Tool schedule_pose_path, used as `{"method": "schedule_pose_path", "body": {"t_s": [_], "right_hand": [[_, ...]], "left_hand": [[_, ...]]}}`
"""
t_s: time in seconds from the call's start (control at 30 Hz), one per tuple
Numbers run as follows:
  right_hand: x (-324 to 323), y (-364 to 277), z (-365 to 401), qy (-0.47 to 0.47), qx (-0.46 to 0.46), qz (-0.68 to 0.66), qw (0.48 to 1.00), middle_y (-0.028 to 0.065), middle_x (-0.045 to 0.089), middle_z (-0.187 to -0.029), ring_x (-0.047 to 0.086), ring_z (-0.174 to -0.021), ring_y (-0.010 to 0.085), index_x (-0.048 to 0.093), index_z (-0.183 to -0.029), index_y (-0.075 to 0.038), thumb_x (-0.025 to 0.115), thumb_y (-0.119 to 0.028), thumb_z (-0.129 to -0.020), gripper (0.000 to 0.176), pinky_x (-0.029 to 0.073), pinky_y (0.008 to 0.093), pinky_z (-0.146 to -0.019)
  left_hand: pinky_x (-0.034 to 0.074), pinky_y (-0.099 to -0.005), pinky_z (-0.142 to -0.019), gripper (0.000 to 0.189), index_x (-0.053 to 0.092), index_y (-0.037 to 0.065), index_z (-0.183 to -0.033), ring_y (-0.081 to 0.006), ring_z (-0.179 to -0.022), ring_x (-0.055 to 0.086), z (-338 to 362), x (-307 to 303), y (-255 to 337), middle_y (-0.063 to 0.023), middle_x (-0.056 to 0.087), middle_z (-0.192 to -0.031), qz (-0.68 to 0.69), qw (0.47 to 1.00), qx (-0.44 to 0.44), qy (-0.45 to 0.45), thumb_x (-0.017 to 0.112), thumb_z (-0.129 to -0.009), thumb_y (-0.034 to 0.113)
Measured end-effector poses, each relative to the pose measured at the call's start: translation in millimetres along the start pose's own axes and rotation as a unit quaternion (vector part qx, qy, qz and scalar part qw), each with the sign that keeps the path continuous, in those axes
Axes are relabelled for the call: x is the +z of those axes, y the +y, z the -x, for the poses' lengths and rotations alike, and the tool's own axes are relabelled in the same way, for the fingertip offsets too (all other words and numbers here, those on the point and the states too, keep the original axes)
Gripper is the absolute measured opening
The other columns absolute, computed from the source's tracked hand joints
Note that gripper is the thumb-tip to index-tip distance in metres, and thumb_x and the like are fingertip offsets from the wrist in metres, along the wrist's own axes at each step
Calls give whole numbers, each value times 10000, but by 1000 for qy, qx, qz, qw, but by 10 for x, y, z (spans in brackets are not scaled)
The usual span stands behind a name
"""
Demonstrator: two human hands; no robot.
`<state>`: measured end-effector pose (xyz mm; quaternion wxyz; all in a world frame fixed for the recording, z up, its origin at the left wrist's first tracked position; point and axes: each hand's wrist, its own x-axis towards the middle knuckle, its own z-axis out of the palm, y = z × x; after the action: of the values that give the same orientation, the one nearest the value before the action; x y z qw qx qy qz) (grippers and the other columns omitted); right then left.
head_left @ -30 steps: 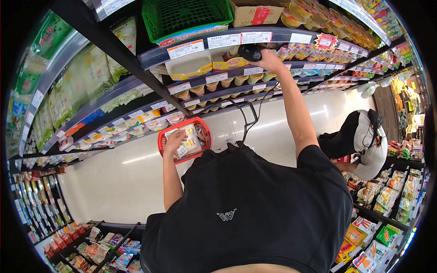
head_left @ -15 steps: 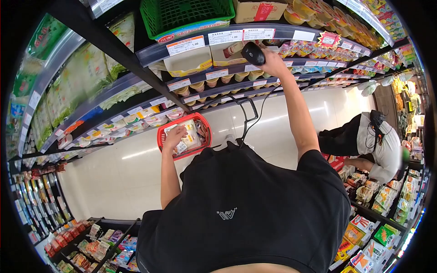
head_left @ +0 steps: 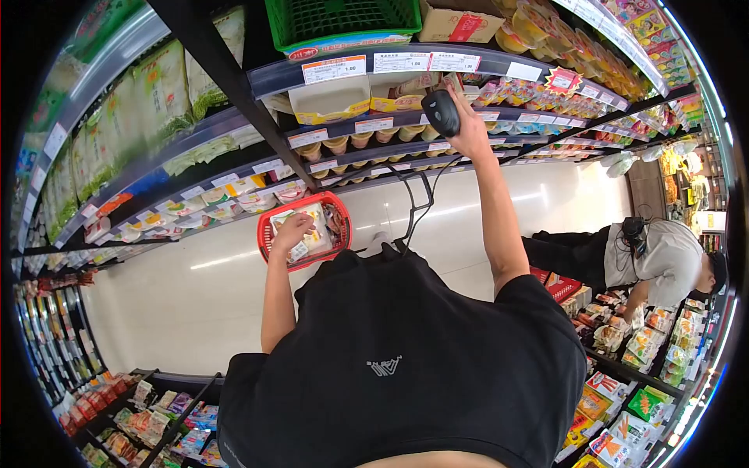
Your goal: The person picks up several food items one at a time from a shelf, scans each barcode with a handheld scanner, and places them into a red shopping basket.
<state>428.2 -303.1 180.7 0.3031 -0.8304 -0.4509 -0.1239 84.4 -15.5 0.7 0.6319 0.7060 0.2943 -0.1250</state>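
My right hand (head_left: 469,127) is wrapped round a black handheld scanner (head_left: 441,114), held up in front of the shelf's price labels. A black cable hangs near it. My left hand (head_left: 294,232) is over the red basket (head_left: 347,242), its fingers slightly curled above white packages (head_left: 314,243); whether they hold anything is hidden. Behind the scanner, an open carton (head_left: 394,103) with a few packets sits on the shelf. A white and yellow tray (head_left: 330,101) stands to its left.
A green crate (head_left: 343,23) and a cardboard box (head_left: 460,22) stand on the upper shelf. Cups line the lower shelves. At the right, a person (head_left: 659,261) in a light shirt bends over packaged goods beside a red basket (head_left: 555,285).
The view has shifted a little. My right hand and the scanner have moved slightly down from the label strip. The other person has bent further over the goods.
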Motion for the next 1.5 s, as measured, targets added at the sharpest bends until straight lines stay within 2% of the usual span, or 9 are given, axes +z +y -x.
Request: {"method": "schedule_pose_path", "body": {"t_s": [0.47, 0.57, 0.7, 0.77, 0.83, 0.97, 1.17, 1.33, 1.5], "right_hand": [[-168, -284, 338, 51, -6, 28, 998, 181, 475, -1331, 528, -1121, 369, 339, -1402, -17, 754, -24, -531, 965, 480, 389, -888], [-201, -461, 403, 148, -63, 28, 987, 166, 575, -1183, 596, -1013, 318, 407, -1352, -3, 772, -42, -586, 849, 488, 368, -847], [-36, -578, 678, 132, 132, -198, 962, 107, 633, -885, 589, -736, 171, 557, -1088, 16, 731, -82, -733, 407, 478, 293, -699], [74, -1036, 662, 88, 191, -537, 817, 143, 607, -896, 562, -674, 155, 481, -1231, 14, 636, -67, -811, 455, 459, 291, -633], [231, -1264, 709, 56, 180, -611, 769, 174, 595, -873, 552, -649, 191, 454, -1249, 6, 610, -129, -845, 454, 449, 293, -598], [573, -1689, 815, 0, 205, -687, 697, 202, 584, -888, 556, -657, 219, 447, -1256, -11, 628, -209, -851, 486, 456, 296, -596], [963, -1806, 992, -116, 263, -647, 706, 169, 599, -872, 556, -631, 183, 493, -1198, -4, 614, -121, -848, 388, 448, 286, -591], [1130, -1876, 1164, -220, 331, -581, 710, 90, 632, -747, 535, -572, 123, 591, -993, 6, 655, -43, -817, 193, 432, 265, -566], [1279, -2163, 1308, -217, 347, -621, 668, 144, 662, -881, 550, -598, 130, 573, -1101, 4, 645, -75, -829, 292, 430, 265, -538]], "left_hand": [[479, -267, -630, 351, 571, -61, -1016, -151, -717, 630, -7, 123, -140, -112, 659, -853, 6, 999, 19, -30, 596, -900, 269], [474, -265, -610, 340, 573, -63, -996, -133, -689, 608, -6, 153, -120, -88, 647, -827, 7, 999, 40, -37, 594, -901, 262], [471, -258, -610, 297, 586, -11, -1040, -113, -701, 604, 133, 243, 240, -56, 651, -850, 31, 997, 54, -43, 581, -911, 257], [471, -247, -633, 298, 576, 16, -1110, -114, -764, 618, 31, 304, 388, -61, 660, -925, 108, 981, 145, -67, 559, -930, 252], [471, -236, -649, 323, 555, 16, -1162, -123, -828, 627, 197, 405, 744, -81, 656, -1014, 156, 972, 166, -58, 542, -942, 252], [477, -235, -654, 322, 551, 8, -1175, -135, -862, 634, 408, 469, 1147, -96, 652, -1065, 295, 935, 190, -47, 535, -949, 237], [463, -219, -601, 274, 626, -18, -1004, -110, -707, 632, 542, 257, 943, -83, 684, -884, 378, 906, 165, 91, 562, -938, 240], [435, -216, -558, 201, 671, -19, -923, -75, -616, 575, 789, -98, 765, -65, 671, -753, 131, 953, 172, 212, 641, -878, 174], [436, -245, -561, 241, 686, 23, -1010, -104, -601, 553, 1001, -261, 716, -79, 664, -782, -97, 927, 260, 252, 701, -803, 146]]}}
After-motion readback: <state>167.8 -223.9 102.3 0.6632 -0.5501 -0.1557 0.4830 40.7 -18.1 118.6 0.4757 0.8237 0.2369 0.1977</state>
